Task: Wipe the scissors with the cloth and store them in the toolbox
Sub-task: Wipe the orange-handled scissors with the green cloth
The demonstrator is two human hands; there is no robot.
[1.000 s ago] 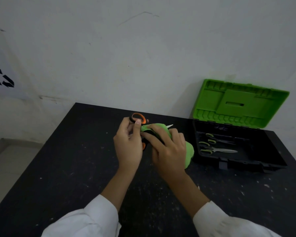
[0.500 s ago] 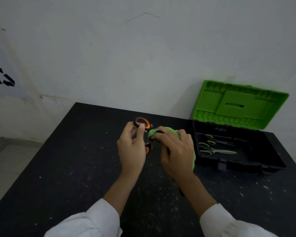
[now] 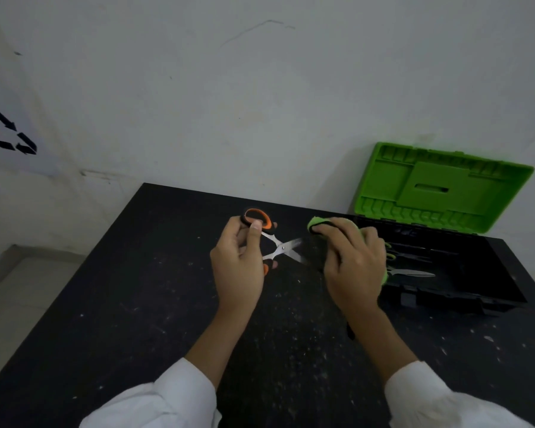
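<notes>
My left hand (image 3: 237,268) holds a pair of scissors (image 3: 280,247) with orange-and-black handles above the black table; the blades are spread apart and point right. My right hand (image 3: 354,262) is bunched around a green cloth (image 3: 315,222), a short gap to the right of the blade tips and not touching them. Behind my right hand stands the open toolbox (image 3: 464,291), black base with its green lid (image 3: 442,188) leaning against the wall. Inside it lie other scissors (image 3: 410,272) with green-trimmed handles, partly hidden by my hand.
The black table (image 3: 130,304) is speckled with pale marks and runs to the white wall at the back. Its left edge drops to a light floor. A black recycling symbol (image 3: 8,131) is on the wall at far left. White sleeves cover both forearms.
The cloth hand has slid off the blades to the right, baring them. The scissor blades, earlier wrapped in the cloth, now stand apart and uncovered.
</notes>
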